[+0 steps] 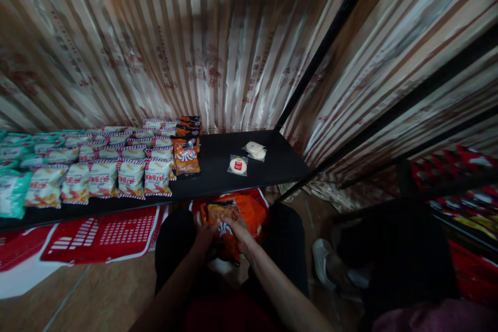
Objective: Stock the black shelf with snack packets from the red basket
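Note:
Low between my knees, my left hand and my right hand are closed on an orange-and-black snack bag with white lettering. My fingers meet over its upper part and hide some of it. Right behind the bag is a red basket with orange packaging in it. On the black shelf above, a similar orange snack bag stands at the front of a row of the same kind. To its right lie a round white packaged item with a red label and some more white packets.
Several rows of white snack bags and green bags fill the shelf's left side. Red baskets sit under it. A dark metal post rises at the shelf's right end. Another person's shoe is close on the right.

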Motion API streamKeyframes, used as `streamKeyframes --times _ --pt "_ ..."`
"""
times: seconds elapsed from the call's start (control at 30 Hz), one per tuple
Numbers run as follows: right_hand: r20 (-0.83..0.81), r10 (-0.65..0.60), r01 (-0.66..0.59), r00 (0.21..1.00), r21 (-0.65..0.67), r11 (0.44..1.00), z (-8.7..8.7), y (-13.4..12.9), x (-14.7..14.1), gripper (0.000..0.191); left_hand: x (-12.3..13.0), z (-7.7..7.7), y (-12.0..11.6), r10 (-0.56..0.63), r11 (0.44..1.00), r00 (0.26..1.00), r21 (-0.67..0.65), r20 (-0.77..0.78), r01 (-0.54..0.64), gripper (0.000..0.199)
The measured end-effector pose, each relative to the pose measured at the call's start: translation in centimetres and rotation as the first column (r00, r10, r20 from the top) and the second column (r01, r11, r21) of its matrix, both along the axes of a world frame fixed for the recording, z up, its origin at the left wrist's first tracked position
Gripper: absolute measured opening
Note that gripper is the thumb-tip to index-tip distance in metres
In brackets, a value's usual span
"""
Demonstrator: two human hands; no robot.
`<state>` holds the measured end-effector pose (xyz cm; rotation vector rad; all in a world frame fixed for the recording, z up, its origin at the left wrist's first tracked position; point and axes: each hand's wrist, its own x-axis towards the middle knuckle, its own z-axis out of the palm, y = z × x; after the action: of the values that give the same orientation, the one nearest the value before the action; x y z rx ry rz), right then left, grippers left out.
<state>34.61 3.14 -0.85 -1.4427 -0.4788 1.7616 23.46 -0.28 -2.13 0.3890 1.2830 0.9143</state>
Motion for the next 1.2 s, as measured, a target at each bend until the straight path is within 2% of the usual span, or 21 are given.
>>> streamKeyframes --times 0.1,0.2,0.4,0.57,0.73,1.03,1.2 --pt "-0.021 0.069 -0.068 0.997 0.006 0.998 0.0 0.1 -0.2 0.050 -0.5 0.1 0.0 0.018 1.000 1.000 0.023 -0.022 -0.017 0.058" --pt "-0.063 0.118 -0.117 0.991 0.022 0.993 0.3 0.4 -0.3 0.041 -1.0 0.5 0.2 0.000 1.000 1.000 0.017 -0.022 0.001 0.056" --pt "-0.087 0.123 -0.127 0.989 -0.039 0.991 0.8 0.6 -0.5 0.041 -2.0 1.7 0.1 -0.051 0.998 0.999 0.029 -0.008 0.052 0.058" --pt "-0.049 0.121 -0.122 0.991 -0.013 0.992 0.6 0.4 -0.8 0.042 -3.2 2.3 -0.1 -0.166 0.981 0.985 0.109 0.036 0.162 0.057" --pt "0.038 0.133 -0.132 0.990 -0.019 0.991 0.8 0.4 -1.0 0.039 -4.8 2.8 -0.2 -0.250 0.961 0.966 0.109 -0.065 0.256 0.055" --pt "-0.014 0.265 -0.266 0.964 -0.033 0.964 2.2 1.2 -0.1 0.034 -6.9 4.4 0.0 -0.372 0.910 0.927 0.180 -0.045 0.374 0.058" --pt "0.078 0.202 -0.204 0.976 0.011 0.979 2.1 1.1 -0.1 0.031 -7.0 5.9 0.1 -0.391 0.904 0.919 0.172 -0.041 0.392 0.053"
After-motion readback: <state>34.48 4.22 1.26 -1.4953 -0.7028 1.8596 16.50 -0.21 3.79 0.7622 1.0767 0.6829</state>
